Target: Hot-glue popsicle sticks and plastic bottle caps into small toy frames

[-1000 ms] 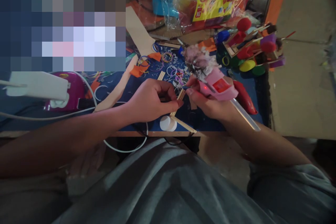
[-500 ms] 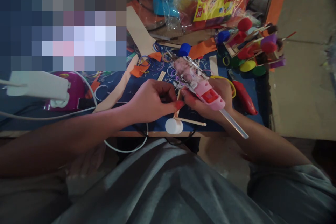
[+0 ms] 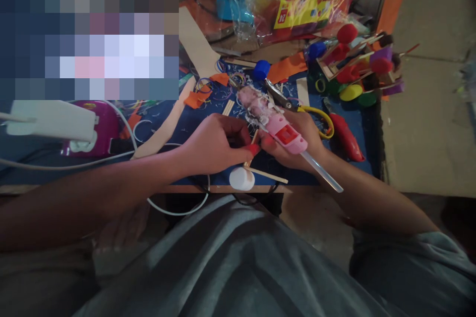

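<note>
My left hand (image 3: 215,142) pinches a small frame of thin wooden sticks (image 3: 265,174) between thumb and fingertips. A white bottle cap (image 3: 241,179) is at the frame's near end, close to the table's front edge. My right hand (image 3: 297,141) is closed around a pink glue gun (image 3: 284,131), its fingers partly hidden beneath it. The gun's front is coated in stringy dried glue, its tip points to the far left, and a clear glue stick (image 3: 323,172) juts from its back. My right fingertips are close to my left thumb; whether they touch the sticks I cannot tell.
Yellow-handled scissors (image 3: 316,115) and a red-handled tool (image 3: 345,136) lie right of my right hand. Colourful caps and sticks (image 3: 357,67) are piled at the back right. A blue cap (image 3: 261,70) stands behind the gun. A purple power socket (image 3: 91,129) with a white cable is left.
The glue gun has shifted left and slightly toward me, uncovering more of the scissors. The white cap and stick frame have moved slightly left. My left hand has barely moved.
</note>
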The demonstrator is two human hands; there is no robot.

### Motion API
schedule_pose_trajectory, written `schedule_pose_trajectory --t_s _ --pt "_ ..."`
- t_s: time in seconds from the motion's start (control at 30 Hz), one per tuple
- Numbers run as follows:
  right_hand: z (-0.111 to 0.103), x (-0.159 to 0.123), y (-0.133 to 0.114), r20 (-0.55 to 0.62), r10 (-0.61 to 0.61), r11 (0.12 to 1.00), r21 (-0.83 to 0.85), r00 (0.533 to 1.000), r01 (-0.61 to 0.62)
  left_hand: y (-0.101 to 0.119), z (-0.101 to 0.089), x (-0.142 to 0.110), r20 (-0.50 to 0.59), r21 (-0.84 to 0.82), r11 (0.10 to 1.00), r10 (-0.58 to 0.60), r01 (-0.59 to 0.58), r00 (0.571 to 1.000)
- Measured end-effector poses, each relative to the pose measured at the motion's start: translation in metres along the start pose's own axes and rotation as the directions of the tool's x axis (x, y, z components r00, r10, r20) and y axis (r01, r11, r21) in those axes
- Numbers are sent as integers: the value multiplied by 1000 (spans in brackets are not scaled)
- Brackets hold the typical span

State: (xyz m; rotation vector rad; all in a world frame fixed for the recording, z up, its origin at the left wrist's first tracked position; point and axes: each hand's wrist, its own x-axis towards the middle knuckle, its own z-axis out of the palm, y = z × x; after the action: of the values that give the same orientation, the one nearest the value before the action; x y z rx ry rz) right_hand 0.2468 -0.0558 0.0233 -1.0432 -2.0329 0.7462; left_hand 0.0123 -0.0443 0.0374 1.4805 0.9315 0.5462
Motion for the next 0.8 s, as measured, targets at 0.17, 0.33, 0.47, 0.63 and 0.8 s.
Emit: schedule_pose_trajectory --t_s 0.17,0.33,0.47,0.63,0.8 --pt "3 0 -2 -94 10 1000 3 996 -10 2 0 3 11 -76 994 -75 75 997" --pt "4 -1 -6 -122 161 986 -9 979 -164 2 -1 6 -5 -108 990 -96 95 995" --pt "4 -2 -9 -117 218 975 -15 969 -221 3 -2 6 -16 -95 992 -87 85 996" --pt "5 -2 -1 -159 212 977 -4 964 -215 4 -2 4 10 -50 996 -70 70 998" --pt "-2 -1 20 -239 259 965 20 936 -262 3 -2 2 37 -31 999 21 -20 999"
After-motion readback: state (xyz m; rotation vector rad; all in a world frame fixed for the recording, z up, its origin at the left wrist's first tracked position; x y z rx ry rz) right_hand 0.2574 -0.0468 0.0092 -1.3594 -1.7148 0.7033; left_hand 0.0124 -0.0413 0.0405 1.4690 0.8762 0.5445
